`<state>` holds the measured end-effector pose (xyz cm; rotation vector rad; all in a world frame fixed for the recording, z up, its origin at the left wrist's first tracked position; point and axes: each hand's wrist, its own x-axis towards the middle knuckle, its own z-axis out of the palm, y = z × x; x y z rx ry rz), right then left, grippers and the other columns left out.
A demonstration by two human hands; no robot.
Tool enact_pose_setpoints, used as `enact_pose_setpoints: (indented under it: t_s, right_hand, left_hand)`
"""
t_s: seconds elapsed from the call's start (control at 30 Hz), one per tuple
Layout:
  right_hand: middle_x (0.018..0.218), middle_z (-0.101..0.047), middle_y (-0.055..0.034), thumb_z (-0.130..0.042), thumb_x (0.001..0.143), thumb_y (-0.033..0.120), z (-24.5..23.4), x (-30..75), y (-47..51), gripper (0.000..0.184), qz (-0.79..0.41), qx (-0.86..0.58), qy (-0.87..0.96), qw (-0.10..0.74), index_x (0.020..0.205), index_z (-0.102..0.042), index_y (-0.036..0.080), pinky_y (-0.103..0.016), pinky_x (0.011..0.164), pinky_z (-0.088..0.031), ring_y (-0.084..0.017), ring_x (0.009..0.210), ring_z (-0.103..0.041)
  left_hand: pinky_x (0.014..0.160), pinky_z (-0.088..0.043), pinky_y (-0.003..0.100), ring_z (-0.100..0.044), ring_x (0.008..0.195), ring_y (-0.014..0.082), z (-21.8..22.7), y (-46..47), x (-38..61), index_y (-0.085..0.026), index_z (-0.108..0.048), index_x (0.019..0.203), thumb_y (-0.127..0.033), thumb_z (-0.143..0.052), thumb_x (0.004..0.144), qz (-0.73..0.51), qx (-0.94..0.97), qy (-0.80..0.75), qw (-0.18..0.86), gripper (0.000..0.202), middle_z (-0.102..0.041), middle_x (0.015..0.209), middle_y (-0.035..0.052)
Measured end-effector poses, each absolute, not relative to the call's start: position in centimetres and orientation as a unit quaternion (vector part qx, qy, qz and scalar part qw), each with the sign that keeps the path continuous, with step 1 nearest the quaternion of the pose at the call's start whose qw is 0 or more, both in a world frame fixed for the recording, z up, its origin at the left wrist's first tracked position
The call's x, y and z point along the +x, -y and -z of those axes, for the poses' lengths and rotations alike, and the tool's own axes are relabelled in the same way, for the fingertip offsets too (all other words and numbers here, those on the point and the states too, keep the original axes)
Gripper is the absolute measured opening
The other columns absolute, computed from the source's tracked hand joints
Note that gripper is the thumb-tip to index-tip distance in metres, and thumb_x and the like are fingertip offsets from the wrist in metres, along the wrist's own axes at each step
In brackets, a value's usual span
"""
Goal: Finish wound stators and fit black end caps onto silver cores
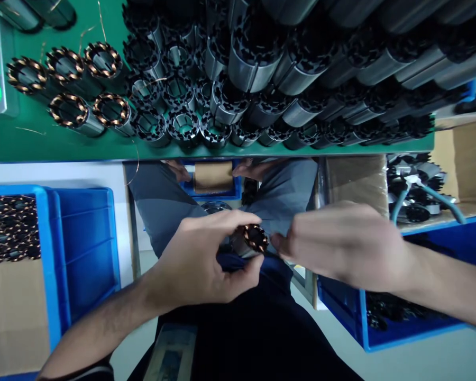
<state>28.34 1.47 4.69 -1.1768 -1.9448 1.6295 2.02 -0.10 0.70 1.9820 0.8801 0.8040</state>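
Observation:
Over my lap, my left hand (214,259) grips a small motor stator (244,244) between thumb and fingers. The stator is a metal cylinder with copper windings round its black-toothed end, which faces right. Just right of that end is my right hand (337,248), blurred by motion, its fingers curled together. Whatever the right fingertips pinch is too small and smeared to make out. Several copper-wound stators (69,111) stand at the left of the green bench, with loose bits of copper wire around them.
Rows of stators without copper (182,127) crowd the green bench top (16,140). On the left, a blue crate (89,254) stands by stacked wound stators (10,227). To the right are cutting pliers (428,193) on a carton of metal cores and a blue bin (360,317) of black parts.

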Motion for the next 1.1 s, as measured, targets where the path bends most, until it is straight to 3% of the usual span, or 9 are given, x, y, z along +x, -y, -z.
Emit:
enact_pose_setpoints:
  t_s: [0.1,0.2,0.3,0.47,0.57,0.67,0.83,1.0,1.1]
  right_hand:
    - [0.064,-0.059,0.0017,-0.092,0.104,0.039,-5.8,29.3,-2.3,0.04,-0.454,-0.382,0.784,0.184,0.072,-0.071,0.026,-0.032,0.048,-0.028,-0.013,0.056,-0.046]
    - [0.086,-0.074,-0.0017,-0.106,0.09,0.049,-5.8,30.4,-3.0,0.039,-0.554,-0.439,0.686,0.174,0.082,-0.077,0.023,-0.025,0.052,-0.045,-0.013,0.069,-0.062]
    - [0.091,-0.079,-0.0048,-0.097,0.097,0.06,-4.5,30.4,-2.8,0.041,-0.761,-0.446,0.461,0.099,0.095,-0.084,0.021,-0.024,0.053,-0.058,-0.016,0.072,-0.072]
    - [0.068,-0.071,0.0022,-0.09,0.103,0.063,-3.4,29.3,-1.6,0.047,-0.769,-0.432,0.465,0.071,0.084,-0.078,0.021,-0.024,0.04,-0.042,-0.008,0.043,-0.052]
    - [0.06,-0.06,0.003,-0.094,0.103,0.043,-4.4,29.7,-1.6,0.042,-0.582,-0.437,0.673,0.132,0.07,-0.074,0.026,-0.028,0.044,-0.035,-0.011,0.05,-0.047]
    - [0.065,-0.063,0.0014,-0.099,0.098,0.044,-5.5,30.8,-2.3,0.033,-0.504,-0.432,0.732,0.152,0.074,-0.081,0.029,-0.029,0.044,-0.037,-0.013,0.055,-0.052]
    - [0.093,-0.083,-0.0063,-0.104,0.089,0.059,-4.9,31.5,-3.1,0.039,-0.719,-0.466,0.504,0.111,0.091,-0.088,0.023,-0.023,0.046,-0.058,-0.018,0.068,-0.077]
    - [0.072,-0.076,0.0004,-0.098,0.094,0.064,-3.5,29.7,-1.6,0.048,-0.833,-0.433,0.342,0.044,0.087,-0.081,0.02,-0.022,0.036,-0.041,-0.008,0.042,-0.054]
    - [0.058,-0.059,0.0048,-0.094,0.101,0.053,-4.1,29.2,-1.0,0.048,-0.681,-0.444,0.568,0.129,0.071,-0.072,0.023,-0.026,0.041,-0.033,-0.008,0.043,-0.043]
  left_hand:
    - [0.089,-0.073,0.023,-0.089,0.093,0.0167,-0.5,0.3,2.1,-0.02,-0.08,0.126,-0.018,-0.085,0.096,-0.274,0.708,-0.375,0.532,0.03,-0.091,0.109,0.0001]
    - [0.12,-0.069,0.032,-0.088,0.126,0.0196,0.1,0.5,1.8,-0.023,-0.08,0.129,-0.009,-0.083,0.101,-0.339,0.76,-0.362,0.421,0.032,-0.09,0.136,0.0048]
    - [0.13,-0.065,0.04,-0.087,0.129,0.0193,0.7,0.6,1.6,-0.024,-0.08,0.122,-0.008,-0.08,0.108,-0.389,0.819,-0.317,0.28,0.022,-0.089,0.137,0.0049]
    - [0.117,-0.073,0.036,-0.091,0.118,0.0202,0.5,0.1,2.1,-0.021,-0.081,0.125,-0.017,-0.072,0.111,-0.384,0.886,-0.231,0.121,0.017,-0.091,0.122,0.0067]
    - [0.101,-0.077,0.031,-0.09,0.094,0.019,0.3,0.3,2.5,-0.019,-0.077,0.126,-0.024,-0.078,0.102,-0.327,0.829,-0.339,0.302,0.025,-0.091,0.109,0.0029]
    - [0.104,-0.075,0.029,-0.091,0.104,0.0194,0.4,0.8,2.4,-0.021,-0.075,0.129,-0.02,-0.08,0.098,-0.301,0.771,-0.39,0.403,0.032,-0.091,0.116,0.0019]
    - [0.132,-0.064,0.049,-0.087,0.133,0.0225,0.7,0.9,1.6,-0.025,-0.079,0.124,-0.004,-0.077,0.104,-0.384,0.844,-0.304,0.218,0.029,-0.088,0.139,0.0052]
    - [0.116,-0.074,0.039,-0.089,0.126,0.0232,0.3,0.7,2.0,-0.027,-0.082,0.12,-0.006,-0.078,0.102,-0.377,0.888,-0.231,0.127,0.028,-0.09,0.129,0.004]
    - [0.108,-0.076,0.037,-0.091,0.1,0.0202,-0.1,0.8,2.5,-0.022,-0.078,0.124,-0.016,-0.08,0.099,-0.35,0.836,-0.321,0.275,0.026,-0.091,0.114,0.0025]
